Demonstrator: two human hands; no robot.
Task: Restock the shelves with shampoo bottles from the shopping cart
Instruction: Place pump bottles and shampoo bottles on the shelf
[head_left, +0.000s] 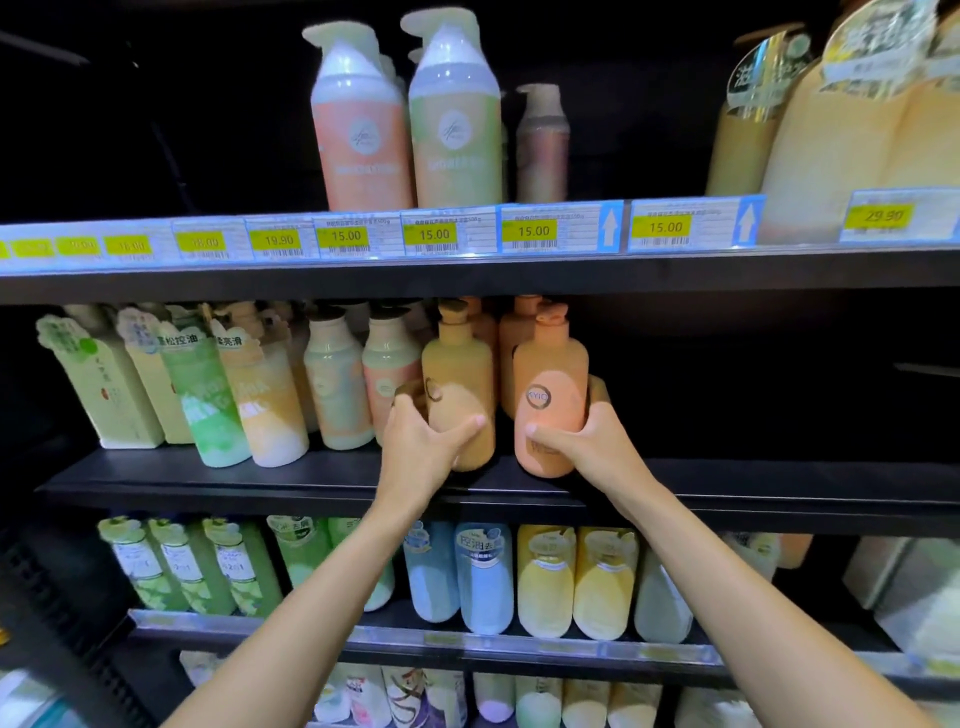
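Two pump shampoo bottles stand upright at the front of the middle shelf (311, 480). My left hand (423, 447) grips the lower half of the tan-yellow bottle (460, 369), thumb across its front. The orange bottle (551, 374), marked with a round logo, is held low down by my right hand (587, 441), fingers wrapped behind it. The two bottles are a small gap apart. More orange bottles of the same kind stand right behind them. No shopping cart is in view.
Left of the held bottles the middle shelf carries a row of green, peach and white bottles (337, 384); its right part is dark and bare. The upper shelf edge with yellow price tags (530, 231) hangs just above the pump heads. Lower shelves hold more bottles (483, 577).
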